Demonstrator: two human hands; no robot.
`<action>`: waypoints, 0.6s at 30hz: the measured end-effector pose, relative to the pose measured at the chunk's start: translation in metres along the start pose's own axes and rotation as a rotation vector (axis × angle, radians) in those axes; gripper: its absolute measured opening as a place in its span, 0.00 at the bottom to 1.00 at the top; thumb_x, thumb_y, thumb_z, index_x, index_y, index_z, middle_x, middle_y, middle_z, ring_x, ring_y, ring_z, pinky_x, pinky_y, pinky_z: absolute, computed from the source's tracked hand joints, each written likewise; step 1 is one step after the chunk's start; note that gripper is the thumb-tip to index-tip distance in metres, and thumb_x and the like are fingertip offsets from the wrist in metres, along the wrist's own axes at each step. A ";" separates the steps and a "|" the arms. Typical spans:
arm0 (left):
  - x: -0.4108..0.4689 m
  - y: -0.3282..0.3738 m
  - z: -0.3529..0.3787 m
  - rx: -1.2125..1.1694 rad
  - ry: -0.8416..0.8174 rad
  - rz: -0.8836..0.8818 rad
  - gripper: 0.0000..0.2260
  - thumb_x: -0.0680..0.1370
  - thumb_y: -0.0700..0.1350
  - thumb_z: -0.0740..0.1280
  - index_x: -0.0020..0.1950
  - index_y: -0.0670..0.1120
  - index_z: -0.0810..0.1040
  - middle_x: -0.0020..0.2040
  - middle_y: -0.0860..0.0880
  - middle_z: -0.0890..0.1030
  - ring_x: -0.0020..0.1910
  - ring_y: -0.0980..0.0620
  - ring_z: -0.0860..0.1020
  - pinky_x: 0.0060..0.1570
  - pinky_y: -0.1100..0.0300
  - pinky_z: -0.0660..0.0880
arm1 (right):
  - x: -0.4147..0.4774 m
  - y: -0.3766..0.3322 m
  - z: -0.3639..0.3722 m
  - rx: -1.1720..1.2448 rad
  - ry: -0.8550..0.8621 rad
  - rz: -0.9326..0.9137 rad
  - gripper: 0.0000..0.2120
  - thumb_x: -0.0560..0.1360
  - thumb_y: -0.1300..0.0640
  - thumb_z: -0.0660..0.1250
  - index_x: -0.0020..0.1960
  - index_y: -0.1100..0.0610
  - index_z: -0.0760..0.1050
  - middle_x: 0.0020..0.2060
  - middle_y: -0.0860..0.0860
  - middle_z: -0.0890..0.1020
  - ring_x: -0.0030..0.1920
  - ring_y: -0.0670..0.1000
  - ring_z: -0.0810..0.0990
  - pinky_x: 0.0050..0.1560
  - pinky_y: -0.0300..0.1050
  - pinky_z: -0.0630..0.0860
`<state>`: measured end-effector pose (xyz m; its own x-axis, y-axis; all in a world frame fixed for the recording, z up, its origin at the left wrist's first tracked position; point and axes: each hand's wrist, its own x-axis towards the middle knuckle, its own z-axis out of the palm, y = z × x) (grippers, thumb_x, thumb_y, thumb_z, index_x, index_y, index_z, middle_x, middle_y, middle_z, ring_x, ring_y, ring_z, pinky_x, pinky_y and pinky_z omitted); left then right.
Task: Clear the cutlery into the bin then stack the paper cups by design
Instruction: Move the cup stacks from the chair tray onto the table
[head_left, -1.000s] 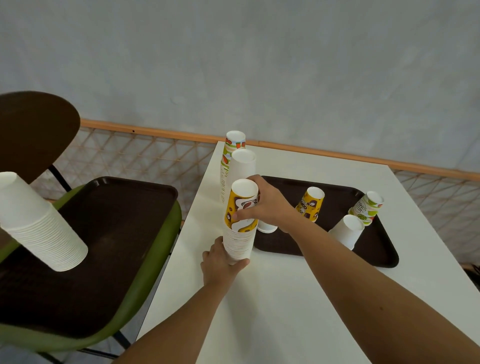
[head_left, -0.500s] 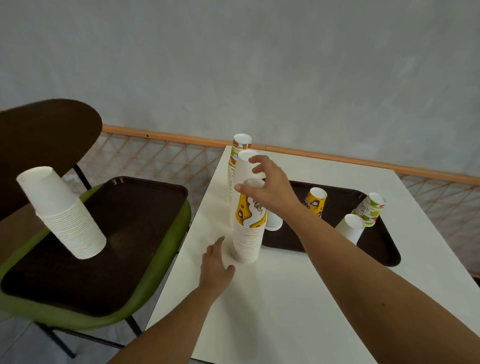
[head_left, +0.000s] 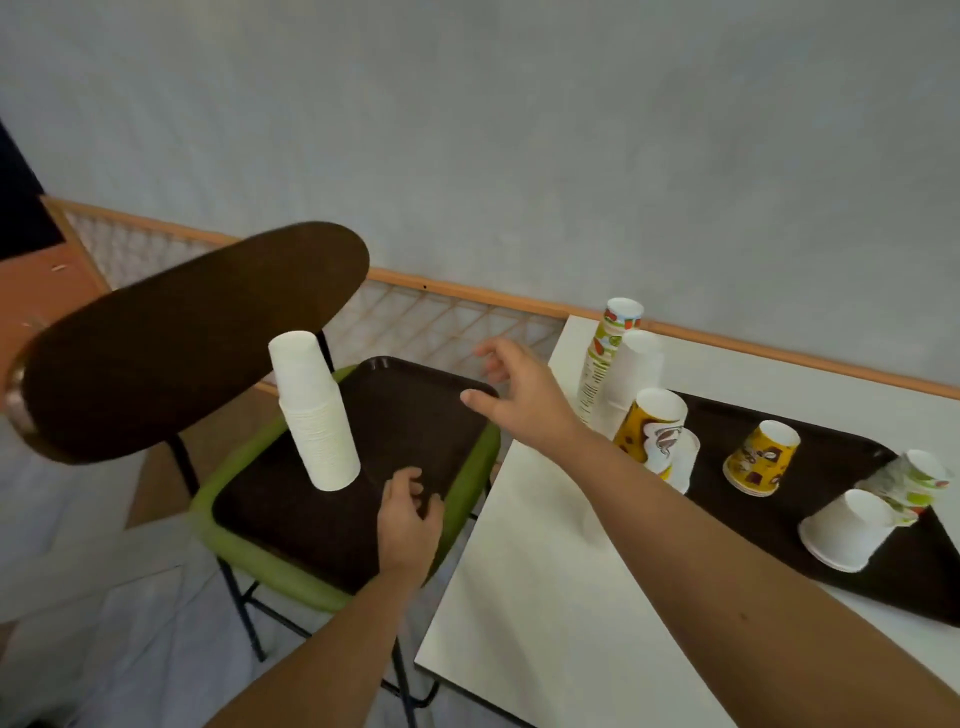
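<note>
A tall stack of plain white paper cups (head_left: 317, 415) stands upside down on a brown tray (head_left: 410, 415) that lies on a green chair. My right hand (head_left: 519, 392) hovers open over that tray's far right corner and holds nothing. My left hand (head_left: 410, 519) is over the tray's near right part with loosely curled fingers, empty. On the white table (head_left: 524, 597) stand three stacks: a yellow patterned stack (head_left: 652, 434), a white stack (head_left: 636, 371) and a fruit-print stack (head_left: 605, 353).
A second brown tray (head_left: 831, 467) on the table carries a yellow cup (head_left: 761, 457), a white cup (head_left: 849, 530) and a green-print cup (head_left: 914, 483). The chair's dark backrest (head_left: 182, 338) rises at left. A lattice fence runs behind along the wall.
My right hand let go of the yellow stack and swung left over the chair tray. My left hand left the table for the same tray. The view turned left.
</note>
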<state>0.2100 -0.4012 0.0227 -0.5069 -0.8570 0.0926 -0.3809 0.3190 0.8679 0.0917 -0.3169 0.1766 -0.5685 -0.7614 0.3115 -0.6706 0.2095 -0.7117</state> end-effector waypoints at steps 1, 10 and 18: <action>0.006 -0.006 -0.008 -0.006 0.010 -0.018 0.15 0.74 0.36 0.67 0.61 0.40 0.73 0.51 0.44 0.75 0.47 0.52 0.74 0.46 0.62 0.70 | 0.005 -0.004 0.009 0.009 -0.029 0.018 0.21 0.72 0.55 0.71 0.63 0.55 0.70 0.55 0.50 0.72 0.52 0.45 0.72 0.44 0.31 0.68; 0.071 -0.072 -0.081 0.068 -0.002 -0.143 0.18 0.72 0.40 0.71 0.60 0.42 0.71 0.57 0.44 0.73 0.52 0.46 0.76 0.50 0.54 0.75 | 0.065 -0.039 0.097 0.101 -0.131 0.156 0.23 0.72 0.54 0.71 0.65 0.55 0.69 0.59 0.53 0.74 0.55 0.48 0.74 0.50 0.38 0.70; 0.123 -0.105 -0.107 0.123 -0.069 -0.189 0.43 0.66 0.47 0.77 0.74 0.42 0.58 0.69 0.41 0.66 0.69 0.41 0.65 0.65 0.46 0.66 | 0.106 -0.052 0.169 0.131 -0.191 0.231 0.36 0.69 0.54 0.74 0.72 0.54 0.60 0.68 0.54 0.65 0.68 0.54 0.67 0.65 0.50 0.70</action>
<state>0.2702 -0.5832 -0.0049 -0.4676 -0.8779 -0.1028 -0.5632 0.2063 0.8002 0.1464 -0.5123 0.1404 -0.5904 -0.8069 0.0179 -0.4606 0.3186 -0.8284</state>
